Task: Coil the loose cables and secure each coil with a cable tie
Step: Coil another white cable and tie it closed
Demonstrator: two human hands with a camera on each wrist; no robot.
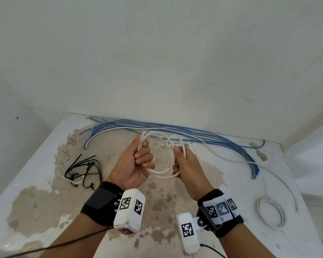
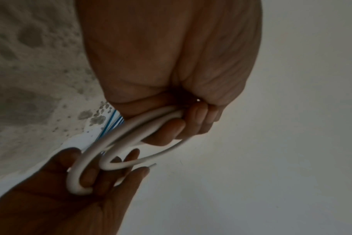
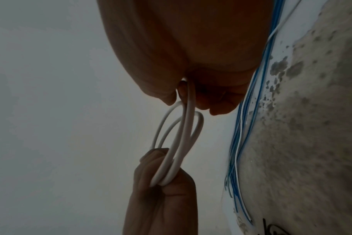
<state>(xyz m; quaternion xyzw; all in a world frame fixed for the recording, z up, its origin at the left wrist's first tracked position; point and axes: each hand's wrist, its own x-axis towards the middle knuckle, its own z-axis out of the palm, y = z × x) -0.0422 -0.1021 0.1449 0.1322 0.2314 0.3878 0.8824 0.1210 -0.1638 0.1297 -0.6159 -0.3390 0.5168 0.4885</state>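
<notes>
A white cable coil [image 1: 166,170] hangs in the air above the table, held between both hands. My left hand [image 1: 136,164] grips its left side with curled fingers, one cable end sticking up past the thumb. My right hand [image 1: 185,164] grips the coil's right side, and the other short end pokes up beside its thumb. The left wrist view shows the white loops [image 2: 119,143] running from my left fingers [image 2: 197,120] to the other hand. In the right wrist view the loops [image 3: 183,143] pass out of my right hand [image 3: 201,98]. Black cable ties [image 1: 84,170] lie at the left.
Loose blue, green and white cables [image 1: 175,133] lie along the back of the worn white table [image 1: 45,211] by the wall. A finished white coil [image 1: 270,213] rests at the right, with a long white cable [image 1: 280,175] curving near it.
</notes>
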